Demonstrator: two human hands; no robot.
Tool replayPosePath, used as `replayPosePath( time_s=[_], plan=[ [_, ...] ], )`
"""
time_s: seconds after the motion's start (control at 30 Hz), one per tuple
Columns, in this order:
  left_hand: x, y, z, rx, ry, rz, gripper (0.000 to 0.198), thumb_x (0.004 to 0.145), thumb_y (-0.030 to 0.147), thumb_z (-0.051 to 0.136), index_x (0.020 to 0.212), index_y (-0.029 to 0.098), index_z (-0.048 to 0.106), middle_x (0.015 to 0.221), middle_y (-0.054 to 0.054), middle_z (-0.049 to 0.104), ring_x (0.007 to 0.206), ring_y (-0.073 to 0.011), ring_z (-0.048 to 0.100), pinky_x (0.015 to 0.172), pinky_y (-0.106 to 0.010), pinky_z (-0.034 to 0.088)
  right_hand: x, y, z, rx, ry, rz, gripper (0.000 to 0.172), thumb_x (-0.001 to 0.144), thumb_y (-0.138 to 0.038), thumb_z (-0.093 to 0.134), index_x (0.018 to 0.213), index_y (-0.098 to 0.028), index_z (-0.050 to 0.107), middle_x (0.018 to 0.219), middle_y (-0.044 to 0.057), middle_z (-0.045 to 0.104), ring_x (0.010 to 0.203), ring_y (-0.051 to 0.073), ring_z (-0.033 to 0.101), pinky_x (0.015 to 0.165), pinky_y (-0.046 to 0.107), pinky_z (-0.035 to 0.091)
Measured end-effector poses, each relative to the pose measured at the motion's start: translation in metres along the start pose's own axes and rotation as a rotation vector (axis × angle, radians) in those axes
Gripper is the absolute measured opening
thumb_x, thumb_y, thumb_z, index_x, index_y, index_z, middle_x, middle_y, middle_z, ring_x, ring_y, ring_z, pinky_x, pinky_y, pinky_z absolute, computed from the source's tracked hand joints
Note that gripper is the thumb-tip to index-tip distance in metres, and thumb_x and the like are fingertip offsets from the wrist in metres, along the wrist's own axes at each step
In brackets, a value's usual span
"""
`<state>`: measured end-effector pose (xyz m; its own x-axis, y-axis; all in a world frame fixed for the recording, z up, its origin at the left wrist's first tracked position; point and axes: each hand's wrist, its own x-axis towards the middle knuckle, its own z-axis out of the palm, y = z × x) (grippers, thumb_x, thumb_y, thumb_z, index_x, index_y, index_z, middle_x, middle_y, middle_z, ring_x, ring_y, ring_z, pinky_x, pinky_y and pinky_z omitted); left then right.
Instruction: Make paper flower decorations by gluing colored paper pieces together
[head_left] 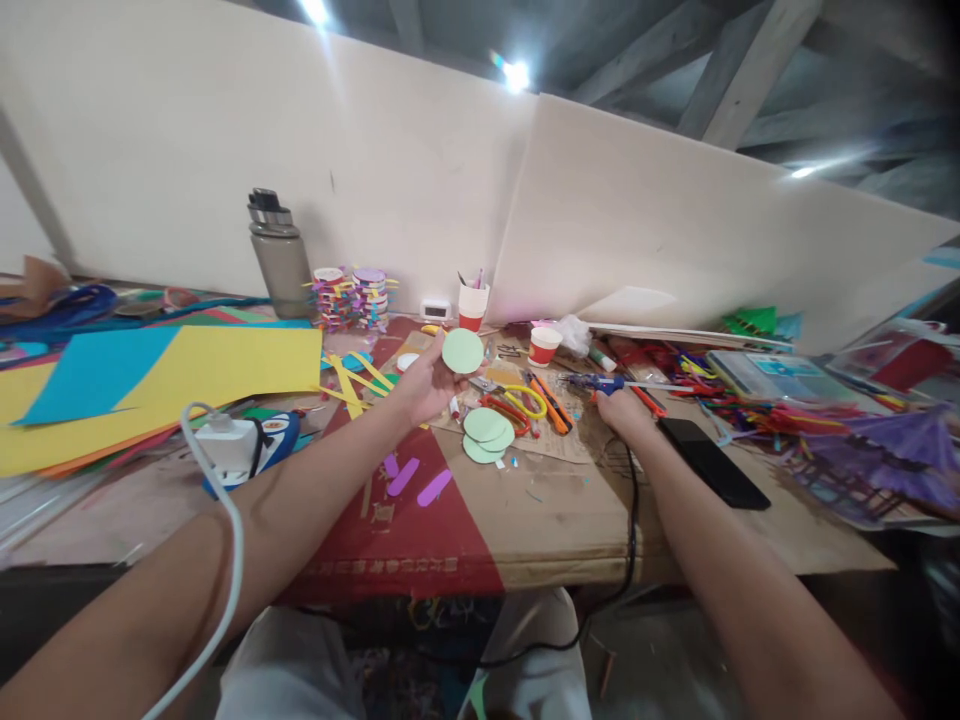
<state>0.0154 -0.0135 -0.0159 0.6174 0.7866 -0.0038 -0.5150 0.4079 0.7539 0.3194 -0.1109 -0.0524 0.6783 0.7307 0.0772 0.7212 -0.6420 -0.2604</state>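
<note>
A pale green paper disc (463,351) is held up by its edge in my left hand (429,385), fingers closed behind it. My right hand (624,412) grips a blue hot glue gun (600,383); its nozzle points left and a glue stick (660,387) juts out to the right. From the gun a black cord (634,500) runs down over the table edge. Below my left hand, several more pale green discs (487,434) lie overlapping on the cardboard. Scissors with yellow handles (529,400) and an orange utility knife (551,405) rest between my hands.
Purple paper strips (433,488) lie near the front. Yellow and blue paper sheets (225,360) and a grey bottle (279,255) are on the left. Two decorated paper stacks (370,300) and paper cups (544,345) stand behind. A black phone (712,462) lies right; a white cable (238,540) crosses my left arm.
</note>
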Motion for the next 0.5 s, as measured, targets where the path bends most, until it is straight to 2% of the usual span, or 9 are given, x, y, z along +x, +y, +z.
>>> replayPosePath(
  time_s=[0.1,0.2,0.23,0.27,0.3,0.4,0.5],
  plan=[
    [0.001,0.000,-0.001,-0.010,0.016,0.025,0.051,0.087,0.056,0.047,0.116,0.016,0.060,0.098,-0.013,0.071,0.075,-0.0189,0.069,0.050,-0.022,0.043,-0.006,0.002,-0.003,-0.034,0.030,0.050,0.039,0.087,-0.031,0.048,0.112,-0.005,0.062,0.109,0.024,0.065,0.106,0.030,0.061,0.088,0.035,0.045],
    [0.004,0.000,-0.004,-0.018,0.051,0.058,0.050,0.087,0.055,0.047,0.114,0.015,0.061,0.097,-0.013,0.071,0.076,-0.0189,0.068,0.050,-0.021,0.042,-0.018,-0.004,-0.007,-0.060,0.173,0.071,0.051,0.084,-0.036,0.053,0.120,0.000,0.053,0.120,0.032,0.055,0.116,0.038,0.052,0.091,0.047,0.041],
    [0.005,0.000,-0.006,-0.021,0.062,0.065,0.049,0.088,0.055,0.046,0.113,0.015,0.061,0.096,-0.013,0.071,0.076,-0.0188,0.068,0.050,-0.021,0.042,-0.024,-0.010,-0.008,-0.049,0.247,0.021,0.050,0.084,-0.035,0.054,0.118,0.001,0.054,0.120,0.032,0.053,0.117,0.040,0.049,0.091,0.050,0.039],
    [0.005,0.000,-0.007,-0.024,0.071,0.068,0.048,0.088,0.054,0.046,0.113,0.015,0.061,0.095,-0.013,0.071,0.076,-0.0187,0.068,0.050,-0.021,0.042,-0.032,-0.019,-0.010,-0.020,0.302,-0.096,0.043,0.084,-0.032,0.054,0.115,-0.001,0.056,0.117,0.030,0.056,0.116,0.039,0.049,0.091,0.050,0.039],
    [0.006,0.000,-0.008,-0.025,0.080,0.070,0.047,0.089,0.053,0.045,0.113,0.016,0.061,0.094,-0.013,0.072,0.075,-0.0184,0.068,0.050,-0.021,0.041,-0.041,-0.029,-0.011,0.033,0.302,-0.235,0.035,0.085,-0.029,0.052,0.108,-0.005,0.059,0.111,0.026,0.060,0.113,0.036,0.051,0.092,0.047,0.040],
    [0.006,0.001,-0.009,-0.021,0.096,0.067,0.047,0.091,0.053,0.042,0.111,0.016,0.062,0.090,-0.012,0.072,0.072,-0.0177,0.068,0.051,-0.022,0.042,-0.073,-0.070,-0.013,0.193,0.107,-0.572,0.022,0.087,-0.030,0.050,0.098,-0.015,0.063,0.100,0.013,0.065,0.097,0.023,0.058,0.086,0.035,0.044],
    [0.005,0.002,-0.007,-0.022,0.108,0.061,0.047,0.091,0.053,0.041,0.108,0.015,0.063,0.087,-0.011,0.072,0.071,-0.0175,0.068,0.051,-0.022,0.042,-0.100,-0.106,-0.008,0.069,0.004,-0.734,0.025,0.087,-0.038,0.054,0.094,-0.016,0.065,0.098,0.013,0.065,0.095,0.024,0.058,0.085,0.035,0.042]
  ],
)
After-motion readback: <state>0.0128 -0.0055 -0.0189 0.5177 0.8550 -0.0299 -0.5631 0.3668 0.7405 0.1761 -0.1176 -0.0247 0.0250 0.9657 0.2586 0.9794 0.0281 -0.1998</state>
